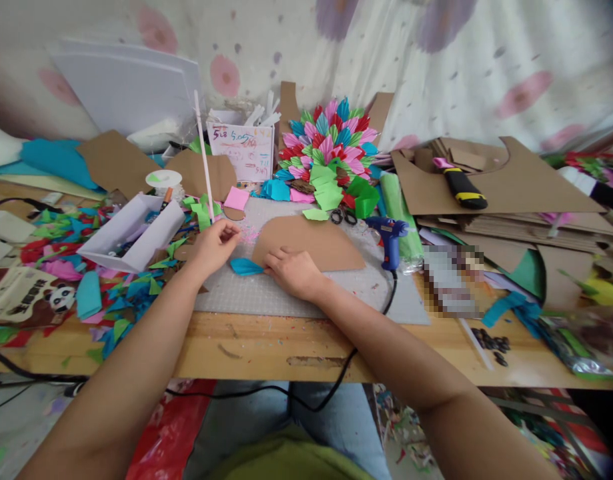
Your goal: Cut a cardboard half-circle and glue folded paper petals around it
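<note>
Evidently early: right hand pinched one blue petal against the bare cardboard base, left hand loosely curled beside it, holding nothing visible.

arms: bare, no sleeves showing | top: yellow-green | trousers: light blue denim
</note>
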`<action>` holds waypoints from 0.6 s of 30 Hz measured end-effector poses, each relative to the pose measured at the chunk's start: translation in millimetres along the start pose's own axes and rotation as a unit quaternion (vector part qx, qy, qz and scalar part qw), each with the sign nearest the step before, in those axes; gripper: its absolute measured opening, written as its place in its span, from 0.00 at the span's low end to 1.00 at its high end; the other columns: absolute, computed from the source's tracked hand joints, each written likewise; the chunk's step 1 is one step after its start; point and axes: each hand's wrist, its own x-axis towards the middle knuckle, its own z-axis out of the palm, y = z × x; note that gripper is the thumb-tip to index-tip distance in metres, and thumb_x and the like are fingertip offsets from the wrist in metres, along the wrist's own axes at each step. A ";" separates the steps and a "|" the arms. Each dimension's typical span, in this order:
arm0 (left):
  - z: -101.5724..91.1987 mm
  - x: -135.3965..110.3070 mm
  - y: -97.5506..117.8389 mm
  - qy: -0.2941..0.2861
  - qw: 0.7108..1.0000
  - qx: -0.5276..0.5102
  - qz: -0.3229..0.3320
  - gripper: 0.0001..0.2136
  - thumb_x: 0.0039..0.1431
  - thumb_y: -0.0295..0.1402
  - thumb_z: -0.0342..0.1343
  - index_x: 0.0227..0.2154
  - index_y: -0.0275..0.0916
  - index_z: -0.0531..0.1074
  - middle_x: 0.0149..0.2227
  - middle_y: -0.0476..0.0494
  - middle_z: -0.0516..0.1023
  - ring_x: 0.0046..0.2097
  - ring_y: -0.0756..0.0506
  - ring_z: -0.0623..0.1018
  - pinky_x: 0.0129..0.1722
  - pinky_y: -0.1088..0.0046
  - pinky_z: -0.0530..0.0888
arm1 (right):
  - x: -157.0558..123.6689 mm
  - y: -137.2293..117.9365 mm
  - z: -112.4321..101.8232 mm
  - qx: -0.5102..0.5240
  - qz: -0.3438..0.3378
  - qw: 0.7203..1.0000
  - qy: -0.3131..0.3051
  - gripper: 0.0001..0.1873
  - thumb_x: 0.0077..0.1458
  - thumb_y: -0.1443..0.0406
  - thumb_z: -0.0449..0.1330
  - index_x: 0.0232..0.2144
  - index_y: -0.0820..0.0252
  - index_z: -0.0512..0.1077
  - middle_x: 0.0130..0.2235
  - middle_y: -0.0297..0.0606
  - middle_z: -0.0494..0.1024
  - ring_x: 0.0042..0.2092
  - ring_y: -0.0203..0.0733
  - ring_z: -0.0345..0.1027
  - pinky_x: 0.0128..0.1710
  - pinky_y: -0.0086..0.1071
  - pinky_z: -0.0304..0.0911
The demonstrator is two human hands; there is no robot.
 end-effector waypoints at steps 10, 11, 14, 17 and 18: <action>1.9 1.9 -5.9 -0.001 1.000 0.001 -0.001 0.05 0.50 0.35 0.53 0.30 0.40 0.68 0.30 0.49 0.73 0.33 0.48 0.73 0.34 0.71 0.69 | 1.5 -1.3 -0.9 0.017 0.002 1.000 -0.009 0.12 0.63 0.61 0.47 0.38 0.60 0.68 0.41 0.40 0.74 0.41 0.40 0.67 0.28 0.30 0.52; 1.9 2.0 -6.6 -0.003 1.000 0.000 0.000 0.05 0.50 0.35 0.53 0.30 0.40 0.68 0.30 0.49 0.73 0.33 0.48 0.73 0.34 0.71 0.69 | 1.6 -1.5 -0.7 0.017 0.003 1.000 -0.010 0.12 0.63 0.61 0.47 0.39 0.60 0.68 0.41 0.41 0.74 0.41 0.40 0.67 0.29 0.30 0.53; 1.4 1.8 -6.7 -0.005 1.000 0.000 -0.002 0.05 0.51 0.35 0.53 0.30 0.40 0.68 0.29 0.49 0.73 0.33 0.48 0.73 0.34 0.71 0.69 | 1.7 -2.1 -0.7 0.016 0.014 1.000 -0.021 0.12 0.63 0.61 0.47 0.40 0.60 0.67 0.41 0.41 0.73 0.42 0.40 0.67 0.30 0.30 0.54; 0.1 1.2 -4.5 -0.002 1.000 0.002 -0.009 0.05 0.51 0.35 0.53 0.31 0.40 0.68 0.30 0.49 0.74 0.33 0.48 0.73 0.34 0.71 0.69 | 0.8 -2.1 -2.7 0.029 0.038 0.998 -0.028 0.12 0.62 0.60 0.48 0.41 0.60 0.67 0.42 0.40 0.74 0.40 0.40 0.68 0.29 0.30 0.54; -0.4 1.1 -3.5 -0.001 1.000 0.002 -0.009 0.05 0.51 0.34 0.53 0.31 0.40 0.68 0.30 0.49 0.74 0.33 0.48 0.73 0.34 0.71 0.69 | 0.3 -2.0 -3.9 0.039 0.048 0.998 -0.029 0.13 0.62 0.60 0.48 0.42 0.59 0.67 0.42 0.40 0.74 0.39 0.40 0.68 0.28 0.30 0.54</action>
